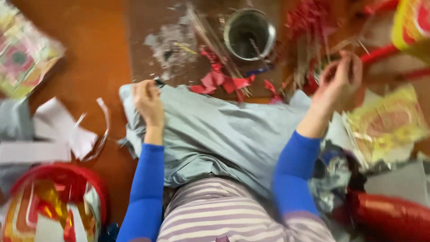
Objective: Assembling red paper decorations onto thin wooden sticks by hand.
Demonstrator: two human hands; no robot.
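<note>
Beneath both hands lies a pale grey-blue cloth (224, 130); left hand (148, 101) pinches its edge, right hand (340, 76) pinches thin sticks (313, 54), which could snag red paper scraps (224, 83).

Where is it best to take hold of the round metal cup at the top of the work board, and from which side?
Probably grip the metal cup by its rim from above: it stands upright, mouth open. Come from the left, since thin sticks and red paper scraps crowd the near side.

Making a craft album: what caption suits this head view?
Left hand rests on a grey cloth; right hand pinches thin sticks near a metal cup.
</note>
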